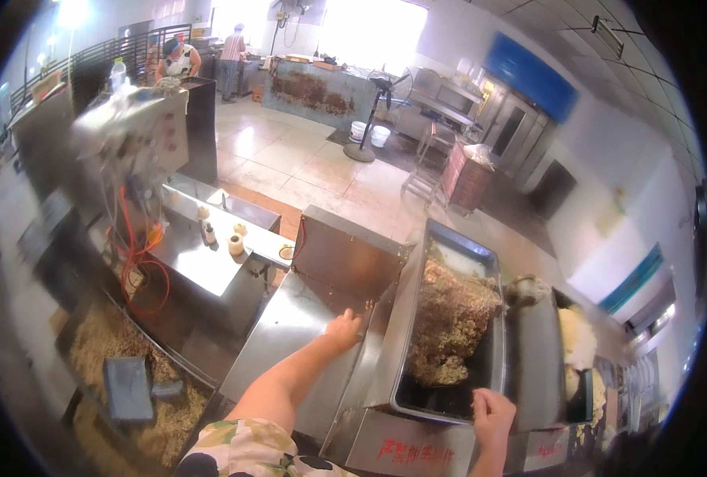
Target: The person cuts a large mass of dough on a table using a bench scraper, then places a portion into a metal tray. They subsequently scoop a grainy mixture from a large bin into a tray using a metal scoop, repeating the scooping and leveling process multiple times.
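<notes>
My left hand (344,327) reaches onto a steel surface (278,326) beside a few small crumbs, its fingers curled; what they hold, if anything, is too small to make out. To its right a deep metal tray (496,302) holds a lumpy brown, grainy mass (449,318). My right hand (492,413) is closed at the near right corner of this tray, its contents hidden by the fingers.
At left are a machine (143,127) with orange hoses and a bin of grainy material with a grey scoop (127,389). A dough-like heap (576,338) lies at right. Behind stand a fan (373,119), a trolley (464,175) and co-workers (180,63).
</notes>
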Demonstrator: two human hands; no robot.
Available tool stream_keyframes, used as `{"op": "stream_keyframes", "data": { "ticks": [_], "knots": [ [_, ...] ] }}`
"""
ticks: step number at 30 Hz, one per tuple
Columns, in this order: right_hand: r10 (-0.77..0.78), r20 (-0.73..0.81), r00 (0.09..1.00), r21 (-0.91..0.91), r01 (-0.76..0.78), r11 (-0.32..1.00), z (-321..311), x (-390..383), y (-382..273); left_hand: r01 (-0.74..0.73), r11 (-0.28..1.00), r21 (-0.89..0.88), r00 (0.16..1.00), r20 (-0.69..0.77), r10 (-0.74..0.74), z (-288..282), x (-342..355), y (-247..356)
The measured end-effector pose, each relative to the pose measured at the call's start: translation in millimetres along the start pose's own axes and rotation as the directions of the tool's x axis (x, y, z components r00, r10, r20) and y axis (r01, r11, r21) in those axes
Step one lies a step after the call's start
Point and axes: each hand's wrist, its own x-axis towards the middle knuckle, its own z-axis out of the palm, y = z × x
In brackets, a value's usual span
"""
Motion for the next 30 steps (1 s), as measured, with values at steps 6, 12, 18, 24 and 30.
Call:
{"op": "stream_keyframes", "data": {
  "ticks": [6, 12, 18, 24, 30],
  "knots": [
    [-0.052, 0.003, 0.999, -0.022, 0.052, 0.998, -2, 3, -4, 0.013, 0.987, 0.158, 1.0, 0.004, -0.013, 30, 26, -4],
    [-0.037, 0.144, 0.989, -0.213, 0.067, 0.975, -23, 5, -21, 0.193, 0.981, -0.034, 0.975, -0.11, -0.195, 28, 9, 5],
    [-0.065, 0.128, 0.99, -0.16, 0.086, 0.983, -18, 4, -17, 0.017, 0.547, -0.837, 0.913, -0.209, -0.349, -71, 8, 50],
    [-0.157, 0.006, 0.988, -0.04, 0.157, 0.987, -3, 4, 4, -0.418, 0.402, -0.815, 0.847, -0.189, 0.498, -210, -37, 173],
    [-0.098, 0.053, 0.994, -0.013, 0.099, 0.995, -11, 6, -8, -0.197, 0.58, -0.79, 0.964, -0.265, -0.035, -200, -45, 54]
  ]
}}
